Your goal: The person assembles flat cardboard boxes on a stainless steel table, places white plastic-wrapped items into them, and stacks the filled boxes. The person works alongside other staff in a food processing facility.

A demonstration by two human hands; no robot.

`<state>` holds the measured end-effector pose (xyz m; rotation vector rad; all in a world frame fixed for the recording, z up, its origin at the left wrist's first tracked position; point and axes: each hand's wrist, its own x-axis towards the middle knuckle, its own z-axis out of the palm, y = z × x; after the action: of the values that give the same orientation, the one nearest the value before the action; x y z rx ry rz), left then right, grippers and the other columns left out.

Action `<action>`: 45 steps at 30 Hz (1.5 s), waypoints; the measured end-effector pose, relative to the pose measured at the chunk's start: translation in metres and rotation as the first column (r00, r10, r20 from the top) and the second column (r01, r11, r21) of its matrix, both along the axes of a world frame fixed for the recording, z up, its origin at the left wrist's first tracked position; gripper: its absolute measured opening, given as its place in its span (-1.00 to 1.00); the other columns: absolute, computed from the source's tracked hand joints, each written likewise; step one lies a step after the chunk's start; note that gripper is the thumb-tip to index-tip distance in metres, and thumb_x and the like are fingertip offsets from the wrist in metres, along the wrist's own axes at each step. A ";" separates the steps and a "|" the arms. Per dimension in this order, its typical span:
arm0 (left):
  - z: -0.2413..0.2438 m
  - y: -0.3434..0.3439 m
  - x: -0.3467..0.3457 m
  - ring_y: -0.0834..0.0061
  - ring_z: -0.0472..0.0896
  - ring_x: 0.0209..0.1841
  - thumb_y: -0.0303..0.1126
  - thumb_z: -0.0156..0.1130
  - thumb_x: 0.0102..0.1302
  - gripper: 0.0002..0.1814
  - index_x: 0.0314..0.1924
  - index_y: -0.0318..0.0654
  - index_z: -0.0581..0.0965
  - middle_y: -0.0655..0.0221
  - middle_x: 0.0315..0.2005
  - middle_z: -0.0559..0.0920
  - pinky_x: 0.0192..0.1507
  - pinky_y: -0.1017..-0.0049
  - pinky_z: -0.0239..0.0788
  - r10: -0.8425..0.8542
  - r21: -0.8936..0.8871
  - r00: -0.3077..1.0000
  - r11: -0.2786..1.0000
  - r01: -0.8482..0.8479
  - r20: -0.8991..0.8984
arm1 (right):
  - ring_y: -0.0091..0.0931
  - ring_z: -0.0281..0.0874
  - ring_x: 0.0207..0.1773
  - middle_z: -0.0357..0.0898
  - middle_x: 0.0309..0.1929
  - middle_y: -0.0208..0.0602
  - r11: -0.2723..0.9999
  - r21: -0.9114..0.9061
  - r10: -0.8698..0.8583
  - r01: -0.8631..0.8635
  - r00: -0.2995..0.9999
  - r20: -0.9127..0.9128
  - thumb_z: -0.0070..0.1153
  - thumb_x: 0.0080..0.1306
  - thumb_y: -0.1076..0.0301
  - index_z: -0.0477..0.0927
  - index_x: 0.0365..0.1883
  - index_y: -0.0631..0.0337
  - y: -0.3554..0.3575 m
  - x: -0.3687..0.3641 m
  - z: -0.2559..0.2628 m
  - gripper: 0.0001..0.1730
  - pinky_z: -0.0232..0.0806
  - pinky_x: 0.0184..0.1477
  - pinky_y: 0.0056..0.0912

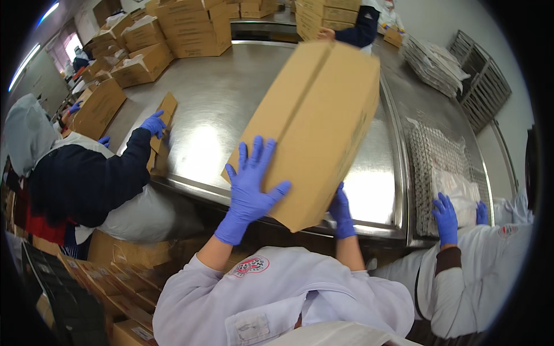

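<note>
A large closed cardboard box [318, 116], its flaps meeting along a centre seam, is tilted over the steel table [216, 91] before me. My left hand [253, 186], in a blue glove, presses spread fingers against the near left part of its seamed face. Gloved in blue too, my right hand [342, 212] supports the box at its near right side, and part of those fingers is hidden behind the cardboard. Both hands hold the box between them. Faint print runs along its right side.
A co-worker at left [86, 173] handles a flattened carton [162, 134]. Stacked boxes [194, 30] line the table's far end. On the right, another person's gloved hand [446, 216] rests by wire mesh trays [422, 173]. A person's hand [326, 33] shows beyond my box.
</note>
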<state>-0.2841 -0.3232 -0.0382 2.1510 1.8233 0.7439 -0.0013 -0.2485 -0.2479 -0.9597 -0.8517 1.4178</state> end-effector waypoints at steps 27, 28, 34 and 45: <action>-0.314 -0.170 -0.146 0.09 0.10 0.32 0.16 0.42 -0.27 0.00 0.25 0.13 0.25 0.30 0.28 0.19 0.27 -0.13 -0.25 -0.268 -0.761 0.864 0.622 -0.184 -0.427 | -0.07 -0.31 0.45 -0.22 0.40 0.05 0.982 0.190 -0.128 -0.004 -0.755 0.643 0.01 0.12 0.28 -0.01 0.36 0.10 0.044 -0.040 0.176 -0.17 -0.32 0.29 0.28; -0.329 -0.175 -0.147 0.05 0.09 0.31 0.13 0.46 -0.34 0.07 0.26 0.15 0.21 0.32 0.28 0.19 0.24 -0.21 -0.29 -0.278 -0.746 0.854 0.643 -0.174 -0.439 | -0.09 -0.40 0.45 -0.26 0.41 0.06 0.981 0.191 -0.149 -0.027 -0.736 0.660 -0.02 0.11 0.30 0.00 0.35 0.17 0.045 -0.042 0.176 -0.18 -0.42 0.27 0.32; -0.338 -0.165 -0.147 0.25 0.40 0.07 -0.04 0.49 -0.32 -0.27 -0.03 0.07 0.48 0.37 -0.08 0.49 0.15 0.06 0.13 -0.398 -0.714 0.830 0.700 -0.001 -0.391 | -0.09 -0.47 0.46 -0.27 0.40 0.13 0.979 0.175 -0.177 -0.102 -0.849 0.497 -0.13 0.11 0.35 0.02 0.31 0.38 0.064 -0.043 0.155 -0.23 -0.63 0.28 0.33; -0.074 -0.109 -0.202 0.26 0.57 -0.44 -0.20 0.30 0.05 -0.75 -0.38 -0.19 0.51 0.24 -0.53 0.54 -0.36 0.34 0.42 -0.018 -0.076 0.992 0.997 0.008 -0.128 | -0.11 -0.46 0.47 -0.23 0.40 0.09 0.961 0.052 -0.202 -0.273 -0.556 0.806 0.14 0.07 -0.01 -0.02 0.34 0.31 0.032 -0.092 0.188 0.00 -0.64 0.29 0.27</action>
<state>-0.4857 -0.4324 -0.1123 2.2069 1.8654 0.5358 -0.0934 -0.2161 -0.0603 -2.0067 -2.4644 -0.3650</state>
